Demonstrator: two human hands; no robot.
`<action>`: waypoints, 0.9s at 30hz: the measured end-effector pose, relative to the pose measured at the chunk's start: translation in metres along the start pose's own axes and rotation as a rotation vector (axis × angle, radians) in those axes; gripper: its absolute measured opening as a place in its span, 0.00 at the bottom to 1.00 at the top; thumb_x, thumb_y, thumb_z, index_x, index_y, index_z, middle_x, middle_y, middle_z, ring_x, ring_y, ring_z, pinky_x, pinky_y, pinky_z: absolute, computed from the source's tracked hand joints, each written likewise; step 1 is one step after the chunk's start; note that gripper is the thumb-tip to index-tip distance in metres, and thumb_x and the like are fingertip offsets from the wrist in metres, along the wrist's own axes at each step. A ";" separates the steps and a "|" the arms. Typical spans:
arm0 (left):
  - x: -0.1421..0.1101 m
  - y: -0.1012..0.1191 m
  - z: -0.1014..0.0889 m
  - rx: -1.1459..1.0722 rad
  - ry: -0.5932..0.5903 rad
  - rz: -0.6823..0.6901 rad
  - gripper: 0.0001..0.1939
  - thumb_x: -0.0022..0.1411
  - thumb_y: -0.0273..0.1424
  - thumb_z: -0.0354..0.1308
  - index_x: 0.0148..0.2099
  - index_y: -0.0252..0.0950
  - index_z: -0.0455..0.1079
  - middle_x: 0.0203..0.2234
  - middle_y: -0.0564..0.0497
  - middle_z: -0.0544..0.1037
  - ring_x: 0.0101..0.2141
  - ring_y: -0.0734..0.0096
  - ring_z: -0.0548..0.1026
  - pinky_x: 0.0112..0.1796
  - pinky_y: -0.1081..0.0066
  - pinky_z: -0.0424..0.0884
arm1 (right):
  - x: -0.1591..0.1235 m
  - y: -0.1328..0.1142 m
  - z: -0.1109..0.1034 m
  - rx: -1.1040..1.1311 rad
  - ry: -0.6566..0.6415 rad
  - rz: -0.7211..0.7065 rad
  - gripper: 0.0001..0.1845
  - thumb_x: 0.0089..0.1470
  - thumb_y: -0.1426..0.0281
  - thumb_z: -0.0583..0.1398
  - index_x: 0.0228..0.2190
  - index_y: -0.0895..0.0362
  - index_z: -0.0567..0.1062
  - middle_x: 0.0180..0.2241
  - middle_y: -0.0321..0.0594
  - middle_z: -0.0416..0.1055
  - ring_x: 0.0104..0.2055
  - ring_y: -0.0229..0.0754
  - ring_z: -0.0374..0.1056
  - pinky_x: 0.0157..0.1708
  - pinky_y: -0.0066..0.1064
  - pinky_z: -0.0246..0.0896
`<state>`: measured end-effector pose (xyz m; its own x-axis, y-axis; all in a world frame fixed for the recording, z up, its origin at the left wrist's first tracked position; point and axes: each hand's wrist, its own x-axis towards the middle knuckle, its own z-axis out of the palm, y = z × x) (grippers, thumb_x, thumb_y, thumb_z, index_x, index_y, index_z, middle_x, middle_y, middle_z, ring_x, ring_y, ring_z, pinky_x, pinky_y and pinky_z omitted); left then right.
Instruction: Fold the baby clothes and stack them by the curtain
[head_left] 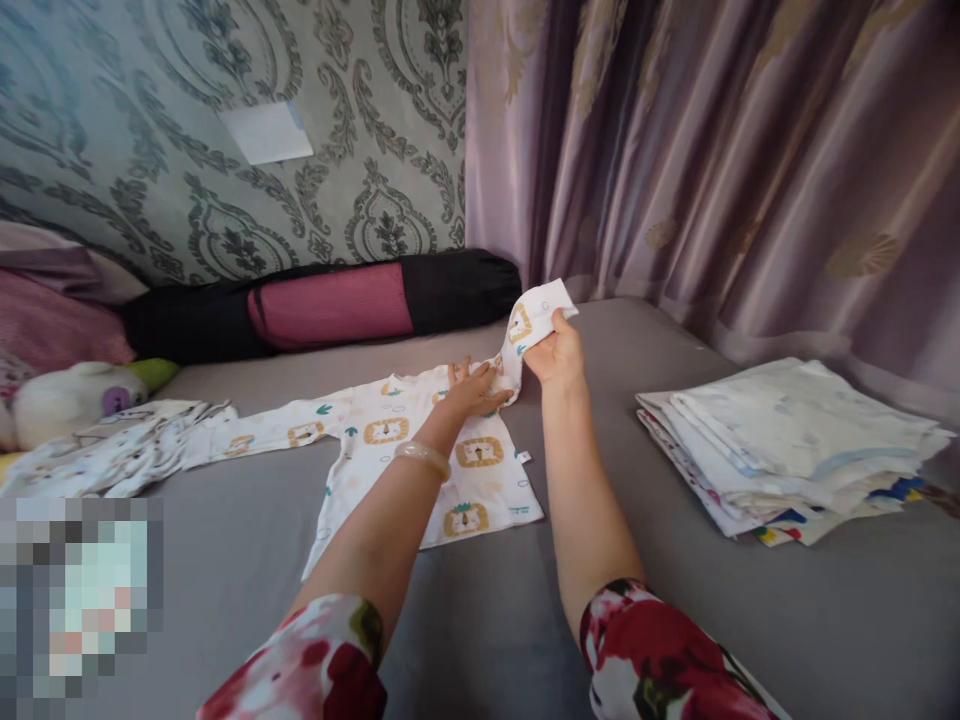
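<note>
A small white long-sleeved shirt (420, 450) with yellow lion faces and green leaves lies spread on the grey bedsheet. Its left-hand sleeve stretches out flat toward a heap of patterned clothes. My left hand (480, 388), with a pale bangle on its wrist, lies with fingers spread on the shirt near the right-hand shoulder. My right hand (559, 350) grips the cuff end of the other sleeve, thumb on top, and holds it raised off the bed. That sleeve bends upward between my two hands.
Stacked folded clothes (795, 430) sit at the right. A black and pink long bag (330, 305) lies along the wall. At the left are a white plush toy (67, 400) and crumpled patterned clothes (127, 445). Purple curtains (712, 150) hang behind. The lower left corner is pixelated.
</note>
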<state>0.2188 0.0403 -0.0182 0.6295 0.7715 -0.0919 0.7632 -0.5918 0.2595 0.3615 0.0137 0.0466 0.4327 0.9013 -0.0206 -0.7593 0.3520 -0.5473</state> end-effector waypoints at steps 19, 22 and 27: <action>-0.066 -0.059 -0.004 -0.607 0.423 -0.282 0.23 0.59 0.37 0.57 0.56 0.35 0.68 0.51 0.40 0.74 0.52 0.56 0.71 0.54 0.57 0.65 | -0.010 0.052 0.025 0.033 0.069 0.238 0.14 0.65 0.67 0.49 0.43 0.56 0.73 0.33 0.39 0.78 0.43 0.40 0.74 0.49 0.37 0.68; -0.098 -0.082 0.002 -0.922 0.563 -0.472 0.20 0.59 0.36 0.57 0.51 0.32 0.70 0.42 0.41 0.78 0.43 0.61 0.76 0.46 0.60 0.71 | -0.009 0.074 0.026 -0.068 0.052 0.230 0.11 0.63 0.67 0.52 0.40 0.56 0.73 0.33 0.38 0.78 0.41 0.39 0.74 0.46 0.35 0.69; -0.125 -0.095 0.010 -1.284 0.713 -0.547 0.13 0.58 0.31 0.57 0.45 0.32 0.70 0.37 0.44 0.79 0.37 0.70 0.78 0.41 0.68 0.75 | -0.020 0.117 0.026 -0.302 0.012 0.210 0.08 0.60 0.69 0.54 0.38 0.57 0.71 0.34 0.39 0.77 0.40 0.39 0.74 0.44 0.35 0.69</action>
<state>0.0696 -0.0023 -0.0413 -0.1518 0.9847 -0.0855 0.0030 0.0870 0.9962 0.2512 0.0435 0.0045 0.2897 0.9424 -0.1670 -0.6551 0.0680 -0.7525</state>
